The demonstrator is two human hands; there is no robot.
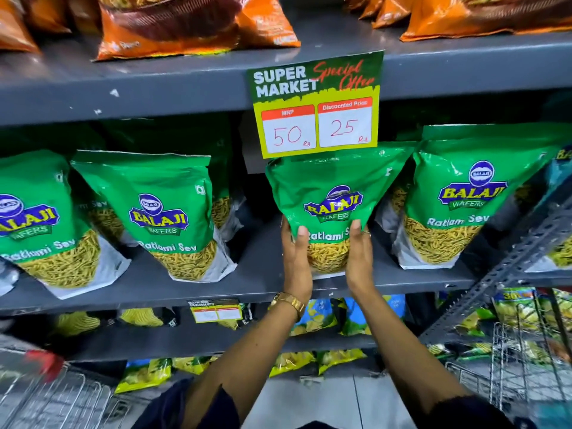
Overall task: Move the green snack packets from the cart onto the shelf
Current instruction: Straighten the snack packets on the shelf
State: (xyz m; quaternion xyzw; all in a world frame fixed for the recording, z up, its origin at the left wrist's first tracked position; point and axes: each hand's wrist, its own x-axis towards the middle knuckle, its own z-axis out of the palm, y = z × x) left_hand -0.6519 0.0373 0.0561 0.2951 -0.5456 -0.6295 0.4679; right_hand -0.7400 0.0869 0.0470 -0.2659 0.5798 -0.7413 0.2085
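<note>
I look down from a head camera at a grey metal shelf [192, 289] stocked with green snack packets. At the far left edge of the shelf one green packet [34, 218] leans back, cut off by the frame. Just to its right stands a second green packet [161, 212], upright and tilted slightly, near the shelf's front edge. Below, in the bottom left corner, I see the wire rim of a cart [55, 394], blurred.

In the middle, my left hand [295, 258] and my right hand [359, 258] reach up together. Both are closed around the lower part of one green packet, the held packet [331, 193], left palm on its left side, right palm on its right, thumbs across the front. Its base sits at or just above the shelf's front edge; I cannot tell if it touches. A gold watch [288, 301] circles my left wrist. Above the held packet a sale sign [315, 103] hangs from the shelf above, reading 50 and 25.

To the right, another green packet [464, 196] stands on the shelf, well clear of my hands. Orange packets [173, 26] lie on the upper shelf.
</note>
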